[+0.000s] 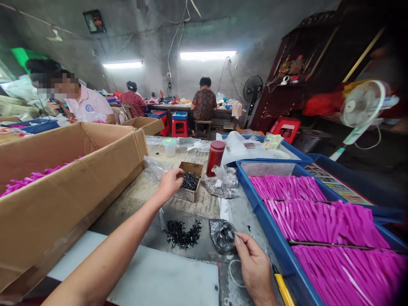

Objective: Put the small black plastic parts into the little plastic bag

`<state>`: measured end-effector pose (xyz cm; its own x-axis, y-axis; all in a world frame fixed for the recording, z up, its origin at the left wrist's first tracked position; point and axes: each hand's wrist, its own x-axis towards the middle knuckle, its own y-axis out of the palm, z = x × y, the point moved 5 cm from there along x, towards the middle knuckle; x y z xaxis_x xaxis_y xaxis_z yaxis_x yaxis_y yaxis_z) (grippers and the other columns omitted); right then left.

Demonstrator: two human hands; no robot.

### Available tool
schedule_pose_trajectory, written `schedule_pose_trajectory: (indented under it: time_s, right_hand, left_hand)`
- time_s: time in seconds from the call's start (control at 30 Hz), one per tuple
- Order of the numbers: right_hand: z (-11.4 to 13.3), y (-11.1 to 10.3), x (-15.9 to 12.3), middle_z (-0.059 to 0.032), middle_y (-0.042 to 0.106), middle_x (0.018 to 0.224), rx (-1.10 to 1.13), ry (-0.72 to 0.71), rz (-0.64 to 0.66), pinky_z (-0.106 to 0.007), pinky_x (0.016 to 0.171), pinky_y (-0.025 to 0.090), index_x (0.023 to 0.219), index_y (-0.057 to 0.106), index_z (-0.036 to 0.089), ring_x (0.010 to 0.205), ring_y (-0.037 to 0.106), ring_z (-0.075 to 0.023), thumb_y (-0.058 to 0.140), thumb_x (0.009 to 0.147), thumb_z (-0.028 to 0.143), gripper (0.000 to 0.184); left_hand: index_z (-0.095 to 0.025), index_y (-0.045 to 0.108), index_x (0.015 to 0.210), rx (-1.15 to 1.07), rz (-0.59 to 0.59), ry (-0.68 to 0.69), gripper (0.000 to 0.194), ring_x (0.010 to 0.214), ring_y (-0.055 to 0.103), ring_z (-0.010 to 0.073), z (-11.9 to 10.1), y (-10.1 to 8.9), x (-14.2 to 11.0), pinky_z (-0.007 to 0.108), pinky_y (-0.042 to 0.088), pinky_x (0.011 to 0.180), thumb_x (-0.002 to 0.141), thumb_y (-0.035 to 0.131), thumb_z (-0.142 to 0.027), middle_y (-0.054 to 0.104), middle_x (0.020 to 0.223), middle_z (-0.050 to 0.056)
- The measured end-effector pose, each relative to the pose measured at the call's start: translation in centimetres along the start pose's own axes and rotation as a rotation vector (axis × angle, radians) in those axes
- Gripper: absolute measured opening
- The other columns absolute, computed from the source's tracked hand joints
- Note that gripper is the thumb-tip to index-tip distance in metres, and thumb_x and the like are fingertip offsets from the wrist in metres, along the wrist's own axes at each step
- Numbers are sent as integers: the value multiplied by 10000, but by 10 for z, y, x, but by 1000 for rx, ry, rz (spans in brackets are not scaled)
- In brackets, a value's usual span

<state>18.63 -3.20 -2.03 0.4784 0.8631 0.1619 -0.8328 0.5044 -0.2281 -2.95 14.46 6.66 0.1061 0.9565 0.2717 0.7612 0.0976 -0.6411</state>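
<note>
My left hand (171, 183) reaches out to the near left side of a small cardboard box (185, 194) filled with small black parts (191, 180). Its fingers are drawn together at the box's edge, and what is between them is hidden. My right hand (256, 265) pinches the right edge of a black plastic bag (221, 235) lying on the table. Left of the bag lies a loose pile of small black pieces (183, 233). Behind it sits a clear bag of small silvery parts (222, 185).
A blue tray (255, 199) of magenta strips (321, 221) stands at right, a large cardboard carton (95, 170) at left. A yellow-handled tool (283, 289) lies beside my right hand. A dark red canister (215, 157) and lidded tub (169, 148) stand behind. Several people sit farther back.
</note>
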Motion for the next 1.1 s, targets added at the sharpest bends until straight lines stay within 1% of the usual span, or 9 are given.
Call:
schedule_pose_trajectory:
  time_s: [0.1,0.17,0.23,0.3,0.53,0.73,0.9,1.0,1.1]
  right_hand:
    - [0,0,0,-50,665,661,-3,-8,4,-248,544,462,726,645,150,610,588,-190,543,659,388,268]
    - [0,1,0,-50,665,659,-7,-7,10,-251,554,460,725,645,150,620,589,-193,540,660,389,269]
    - [0,3,-1,-52,665,661,-12,-2,18,-254,563,458,729,643,148,626,589,-196,532,663,394,278]
    - [1,4,-2,-53,664,664,-14,3,25,-255,565,456,732,642,146,624,588,-195,529,664,397,283]
    - [1,4,-2,-50,663,651,-12,-7,23,-256,559,457,719,647,154,606,585,-193,540,656,411,286]
    - [3,4,-1,-54,657,642,-20,2,24,-259,570,462,721,643,150,602,586,-195,530,643,442,323]
    - [6,4,-2,-51,655,629,-18,7,18,-257,561,464,706,643,150,593,584,-194,538,634,450,326]
    - [7,5,-2,-45,652,624,-11,-6,23,-251,551,461,715,646,153,581,579,-186,538,650,430,304]
    - [6,6,-3,-43,646,628,-13,-13,37,-242,551,453,736,646,146,581,573,-178,531,669,410,296]
  left_hand:
    - [-176,630,678,38,176,88,179,627,520,131,-11,9,-32,200,365,624,586,494,-106,596,631,-23]
    - [-171,627,637,103,418,192,168,586,510,119,-14,21,-55,185,352,572,586,489,-91,580,588,-28]
    - [-170,628,640,194,614,262,163,568,504,122,-11,32,-75,182,332,537,594,491,-94,570,567,-23]
    - [-176,631,665,261,706,265,153,568,509,131,-6,38,-87,182,318,516,601,506,-115,574,575,-18]
    - [-188,623,666,324,739,211,152,636,531,160,-4,49,-91,192,339,553,574,523,-120,585,624,-7]
    - [-168,590,600,290,671,220,169,615,494,146,-2,55,-91,201,326,562,583,449,-78,560,616,7]
    - [-148,552,580,241,584,187,172,538,416,108,-3,50,-89,185,289,508,572,401,-67,471,540,-23]
    - [-136,528,570,95,541,100,137,482,362,83,-3,47,-87,175,270,469,581,403,-83,402,486,-48]
    - [-127,503,557,-189,525,-44,58,431,326,62,-2,49,-88,166,245,426,593,458,-136,373,447,-64]
